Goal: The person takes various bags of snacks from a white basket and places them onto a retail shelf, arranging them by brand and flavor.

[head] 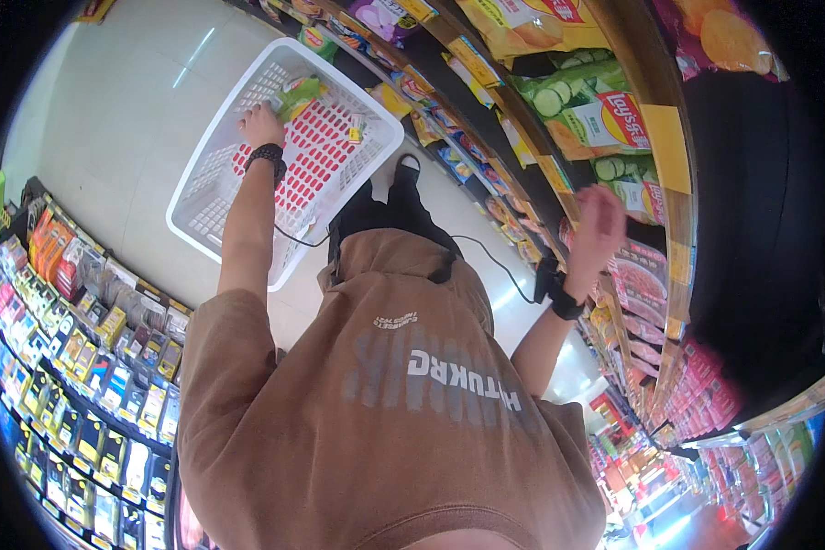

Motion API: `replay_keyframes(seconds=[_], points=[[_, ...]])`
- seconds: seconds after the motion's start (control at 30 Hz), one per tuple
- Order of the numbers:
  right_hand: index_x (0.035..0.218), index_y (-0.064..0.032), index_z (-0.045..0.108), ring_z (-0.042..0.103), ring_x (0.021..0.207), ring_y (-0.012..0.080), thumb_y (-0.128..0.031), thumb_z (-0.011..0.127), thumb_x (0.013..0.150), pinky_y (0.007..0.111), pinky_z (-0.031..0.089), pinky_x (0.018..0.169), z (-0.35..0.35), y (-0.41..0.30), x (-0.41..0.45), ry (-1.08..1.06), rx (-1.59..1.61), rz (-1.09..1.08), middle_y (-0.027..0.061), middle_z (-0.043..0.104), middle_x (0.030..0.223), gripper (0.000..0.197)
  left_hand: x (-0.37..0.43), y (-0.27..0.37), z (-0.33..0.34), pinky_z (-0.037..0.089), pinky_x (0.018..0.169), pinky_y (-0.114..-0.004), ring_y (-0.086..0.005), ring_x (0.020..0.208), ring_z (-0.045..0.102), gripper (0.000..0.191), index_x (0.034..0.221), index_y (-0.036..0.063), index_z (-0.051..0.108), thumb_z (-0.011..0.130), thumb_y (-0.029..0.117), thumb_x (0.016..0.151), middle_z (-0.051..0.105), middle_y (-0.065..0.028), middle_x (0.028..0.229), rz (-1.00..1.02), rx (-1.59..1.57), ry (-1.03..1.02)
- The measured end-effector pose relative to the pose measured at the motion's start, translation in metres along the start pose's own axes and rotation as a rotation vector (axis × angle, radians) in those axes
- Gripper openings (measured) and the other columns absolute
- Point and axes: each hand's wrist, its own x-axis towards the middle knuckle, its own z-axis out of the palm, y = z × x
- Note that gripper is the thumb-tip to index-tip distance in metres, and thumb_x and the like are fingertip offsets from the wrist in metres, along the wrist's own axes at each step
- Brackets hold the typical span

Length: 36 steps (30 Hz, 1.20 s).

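My left hand [261, 125], with a dark beaded bracelet at the wrist, reaches into a white plastic basket [214, 148]. Its fingertips are at the edge of a green bag of chips [301, 95] in the basket's far end; whether they grip it cannot be told. A small white and yellow packet [356, 129] lies near the right wall of the basket. Blurred, my right hand [599, 218] is raised beside the snack shelf, its fingers loosely bent and nothing visible in them. Closest to it are green Lay's cucumber chip bags [629, 185] on that shelf.
Shelves of bagged snacks curve along my right, with a wooden edge [674, 206] and yellow price tags. To my left stands a rack of small boxed goods [96, 371]. A black cable [491, 254] runs past my waist to the right wrist. Pale tiled floor [124, 117] lies beyond the basket.
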Motion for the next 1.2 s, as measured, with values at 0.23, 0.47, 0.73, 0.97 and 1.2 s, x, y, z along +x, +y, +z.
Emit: replay_keyframes(seconds=[0.23, 0.47, 0.73, 0.97, 1.2], points=[[0.103, -0.0035, 0.06, 0.062, 0.089, 0.0329, -0.015, 0.06, 0.086, 0.036, 0.05, 0.078, 0.104, -0.016, -0.027, -0.68, -0.031, -0.195, 0.0156, 0.064, 0.095, 0.02, -0.047, 0.02, -0.044, 0.046, 0.077, -0.044, -0.0317, 0.088, 0.058, 0.014, 0.083, 0.0057, 0.068, 0.062, 0.016, 0.076, 0.062, -0.0135, 0.09, 0.247, -0.114, 0.046], [0.122, -0.0015, 0.053, 0.053, 0.112, 0.0337, -0.025, 0.068, 0.082, 0.037, 0.043, 0.094, 0.184, 0.018, -0.035, -1.023, 0.011, -0.403, 0.0178, 0.055, 0.123, 0.049, -0.14, 0.065, -0.211, 0.043, 0.081, -0.039, -0.029, 0.088, 0.056, 0.013, 0.091, 0.0017, 0.068, 0.061, 0.005, 0.08, 0.061, -0.011, 0.085, 0.463, -0.434, 0.213], [0.131, -0.0015, 0.045, 0.049, 0.119, 0.0272, -0.027, 0.085, 0.065, 0.035, 0.037, 0.102, 0.131, -0.033, -0.026, -1.238, 0.42, -0.411, 0.018, 0.05, 0.131, 0.081, -0.199, 0.115, -0.307, 0.047, 0.065, -0.029, -0.0239, 0.071, 0.062, 0.016, 0.09, -0.002, 0.067, 0.058, -0.008, 0.078, 0.066, -0.0135, 0.08, 0.391, -0.893, 0.167], [0.128, -0.0023, 0.046, 0.051, 0.114, 0.0163, -0.015, 0.086, 0.063, 0.031, 0.041, 0.096, 0.035, -0.031, -0.006, -0.98, 0.614, -0.164, 0.0087, 0.054, 0.122, 0.078, -0.18, 0.194, -0.328, 0.049, 0.079, -0.03, -0.0233, 0.091, 0.064, 0.019, 0.098, -0.0016, 0.068, 0.064, -0.002, 0.079, 0.068, -0.0127, 0.097, 0.613, -1.071, 0.079], [0.105, 0.002, 0.062, 0.06, 0.09, 0.0144, -0.01, 0.079, 0.074, 0.029, 0.047, 0.081, -0.048, 0.02, -0.025, -0.026, 0.452, 0.098, 0.0073, 0.065, 0.101, 0.038, -0.2, 0.282, -0.309, 0.044, 0.097, -0.037, -0.0296, 0.119, 0.052, 0.045, 0.122, 0.0021, 0.052, 0.067, 0.004, 0.08, 0.053, -0.0154, 0.128, 0.926, -1.01, -0.11]])
